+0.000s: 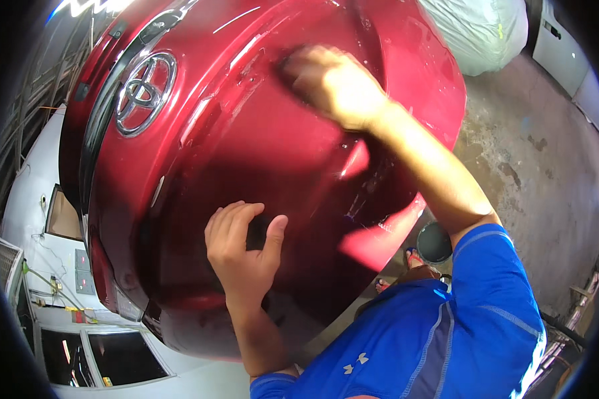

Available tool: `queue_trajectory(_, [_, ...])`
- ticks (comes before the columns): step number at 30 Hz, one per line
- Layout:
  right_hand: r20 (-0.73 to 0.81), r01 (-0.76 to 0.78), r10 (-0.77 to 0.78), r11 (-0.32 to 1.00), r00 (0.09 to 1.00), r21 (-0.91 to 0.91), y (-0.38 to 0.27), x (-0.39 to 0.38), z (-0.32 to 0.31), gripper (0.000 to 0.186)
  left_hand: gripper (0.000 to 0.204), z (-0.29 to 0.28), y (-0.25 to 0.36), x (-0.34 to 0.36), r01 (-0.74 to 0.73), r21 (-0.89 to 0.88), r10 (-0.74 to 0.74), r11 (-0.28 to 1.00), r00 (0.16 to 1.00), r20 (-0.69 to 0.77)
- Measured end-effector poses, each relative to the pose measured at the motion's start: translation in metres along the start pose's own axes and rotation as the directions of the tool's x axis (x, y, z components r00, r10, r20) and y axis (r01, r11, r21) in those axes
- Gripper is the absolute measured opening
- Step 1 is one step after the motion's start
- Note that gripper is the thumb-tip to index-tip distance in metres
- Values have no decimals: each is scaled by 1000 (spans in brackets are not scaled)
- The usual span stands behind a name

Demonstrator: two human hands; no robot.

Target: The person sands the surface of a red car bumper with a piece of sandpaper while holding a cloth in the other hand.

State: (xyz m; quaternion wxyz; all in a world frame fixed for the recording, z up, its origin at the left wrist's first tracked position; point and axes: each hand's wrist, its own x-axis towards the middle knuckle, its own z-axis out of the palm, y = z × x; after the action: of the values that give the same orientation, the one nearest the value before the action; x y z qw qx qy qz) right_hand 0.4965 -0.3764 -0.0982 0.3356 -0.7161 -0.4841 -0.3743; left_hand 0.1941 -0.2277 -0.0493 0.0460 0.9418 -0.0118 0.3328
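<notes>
Head view: right hand [323, 83], blurred, over glossy red curved car panel [266, 159]; grip cannot be told. Left hand [246, 246], thumb spread wide, over same panel.

A glossy deep-red car panel [279, 159], broad and curved (bright patches amid shadow), with pale streaks.

The stained grey floor [512, 166] bears a dark round bucket [434, 242] and sandalled feet [414, 257].

Glare, deep shadow on red bodywork [266, 169]; edges black, seemingly blurred.
</notes>
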Motion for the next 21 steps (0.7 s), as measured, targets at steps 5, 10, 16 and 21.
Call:
queue_trajectory(5, [119,41,-54,993,991,106,-55,-6,21,37,28,4,-3,-1,-10,37,12,999,999,-52])
queue_trajectory(10, [-206,-188,176,981,963,-42,36,7,-6,25,26,14,1,6,-38,-7,38,999,998,-43])
queue_trajectory(16, [-4,-3,3,997,1000,83,-50,11,2,34,27,5,-6,-6,0,57,4,998,997,-75])
queue_trajectory(21, [76,-6,10,998,997,-55,-45,13,0,37,27,7,-6,-5,-12,73,18,997,997,-76])
